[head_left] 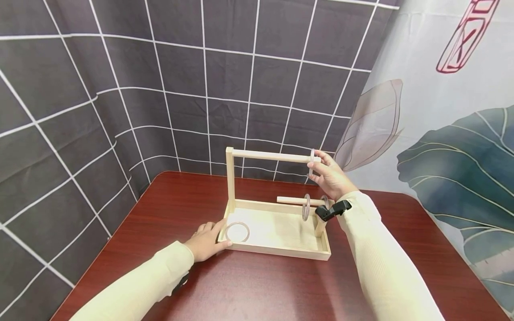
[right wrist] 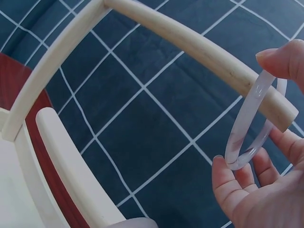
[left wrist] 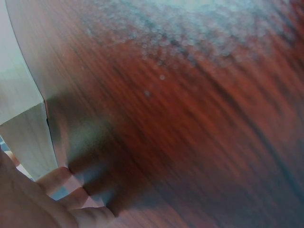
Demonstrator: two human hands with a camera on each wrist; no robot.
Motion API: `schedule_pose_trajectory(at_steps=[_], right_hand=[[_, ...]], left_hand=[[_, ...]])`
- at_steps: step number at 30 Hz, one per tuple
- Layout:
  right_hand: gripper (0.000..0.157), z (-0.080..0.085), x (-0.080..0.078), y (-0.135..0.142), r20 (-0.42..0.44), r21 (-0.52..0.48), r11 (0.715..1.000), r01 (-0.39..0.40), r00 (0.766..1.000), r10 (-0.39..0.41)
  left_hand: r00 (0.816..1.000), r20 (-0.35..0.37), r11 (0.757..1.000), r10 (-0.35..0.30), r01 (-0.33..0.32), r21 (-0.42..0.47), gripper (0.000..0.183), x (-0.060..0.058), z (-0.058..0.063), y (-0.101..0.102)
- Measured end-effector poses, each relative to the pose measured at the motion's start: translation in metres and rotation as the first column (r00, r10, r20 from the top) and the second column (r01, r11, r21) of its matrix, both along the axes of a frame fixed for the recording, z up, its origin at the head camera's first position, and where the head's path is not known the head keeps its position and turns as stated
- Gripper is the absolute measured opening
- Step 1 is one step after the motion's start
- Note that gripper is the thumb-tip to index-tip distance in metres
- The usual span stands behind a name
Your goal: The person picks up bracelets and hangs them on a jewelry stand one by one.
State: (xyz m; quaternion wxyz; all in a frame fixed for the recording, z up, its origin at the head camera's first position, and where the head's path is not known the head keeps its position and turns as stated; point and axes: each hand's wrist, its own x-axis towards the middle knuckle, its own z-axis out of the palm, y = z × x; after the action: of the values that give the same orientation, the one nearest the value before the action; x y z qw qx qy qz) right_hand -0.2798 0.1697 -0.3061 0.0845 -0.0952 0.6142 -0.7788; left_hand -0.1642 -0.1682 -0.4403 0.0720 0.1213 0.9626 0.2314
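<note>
In the head view my right hand (head_left: 330,177) holds a pale translucent bangle (head_left: 311,162) at the free right end of the upper rod (head_left: 273,155) of a wooden bangle stand. The right wrist view shows the bangle (right wrist: 248,118) encircling the rod's end, thumb on top and fingertips below. My left hand (head_left: 206,240) rests against the front left corner of the stand's tray (head_left: 277,251), its fingers (left wrist: 76,197) extended. Another bangle (head_left: 237,232) lies flat inside the tray. Two more, one being this bangle (head_left: 306,207), hang on the lower rod (head_left: 291,200), the other partly hidden by my right wrist.
The stand's tall left post (head_left: 230,178) carries the upper rod; a short right post (head_left: 320,227) carries the lower one. A reddish-brown table (head_left: 180,200) lies beneath. A dark gridded cloth (head_left: 180,111) hangs behind, with a leaf-patterned cloth (head_left: 421,111) at the right.
</note>
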Motion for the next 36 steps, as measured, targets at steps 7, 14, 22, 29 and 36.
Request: schedule_pose_trajectory(at_steps=[7,14,22,29,36], right_hand=[[0.052,-0.004,-0.002,-0.003,0.020,-0.008,1.000,-0.025,0.999,0.025],[0.049,-0.005,-0.004,-0.006,0.044,-0.035,0.999,-0.034,0.998,0.035],[0.046,-0.006,-0.006,-0.010,0.080,-0.065,0.997,-0.043,0.996,0.048],[0.041,-0.007,-0.005,-0.013,0.097,-0.065,0.997,-0.043,0.994,0.050],[0.033,-0.008,-0.006,-0.018,0.104,-0.111,0.991,-0.068,0.991,0.079]], left_hand=[[1.000,0.003,1.000,0.005,-0.005,-0.002,0.075,0.000,-0.001,0.000],[1.000,-0.009,1.000,0.008,-0.009,-0.004,0.075,-0.003,-0.007,-0.002],[1.000,-0.010,1.000,0.007,-0.007,0.005,0.075,-0.003,-0.007,-0.001],[1.000,-0.009,1.000,0.006,-0.006,0.001,0.075,-0.002,-0.004,0.000],[1.000,-0.006,1.000,0.008,-0.008,-0.002,0.074,-0.001,-0.003,0.000]])
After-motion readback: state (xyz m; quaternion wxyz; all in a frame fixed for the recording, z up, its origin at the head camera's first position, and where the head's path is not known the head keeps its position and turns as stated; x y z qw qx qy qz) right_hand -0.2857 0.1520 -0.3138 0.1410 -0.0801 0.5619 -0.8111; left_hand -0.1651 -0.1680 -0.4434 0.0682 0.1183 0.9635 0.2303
